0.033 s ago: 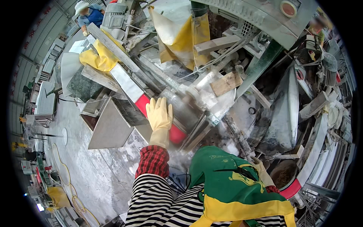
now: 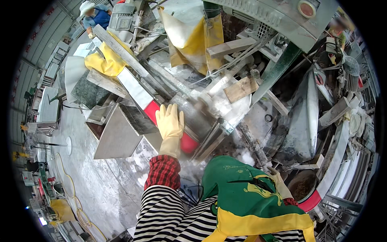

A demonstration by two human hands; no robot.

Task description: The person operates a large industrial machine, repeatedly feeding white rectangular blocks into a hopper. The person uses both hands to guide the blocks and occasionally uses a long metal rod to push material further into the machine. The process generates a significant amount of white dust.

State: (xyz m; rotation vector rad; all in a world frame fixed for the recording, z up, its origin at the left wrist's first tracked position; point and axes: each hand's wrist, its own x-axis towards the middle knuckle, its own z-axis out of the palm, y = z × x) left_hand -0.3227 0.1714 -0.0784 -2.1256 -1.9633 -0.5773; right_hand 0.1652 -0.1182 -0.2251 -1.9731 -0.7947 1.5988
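Observation:
My left hand (image 2: 170, 124), in a cream rubber glove, lies flat with fingers stretched out on a long strip. That strip (image 2: 135, 86) is white with a red section and runs from the upper left under my palm. A rounded red piece (image 2: 188, 143) shows just past the hand. Beside my fingers is a grey, blurred machine part (image 2: 197, 115). My right hand (image 2: 281, 183), gloved alike, is at the lower right, partly covered by the green and yellow apron (image 2: 229, 177); its fingers are mostly hidden, and whatever it touches cannot be made out.
Yellow sheets (image 2: 105, 60) hang over the machine's boards. A grey angular panel (image 2: 117, 137) stands left of my hand. A round container with brown contents (image 2: 302, 186) and a curved white and red strip (image 2: 322, 187) are at right. A person (image 2: 96, 15) is at upper left.

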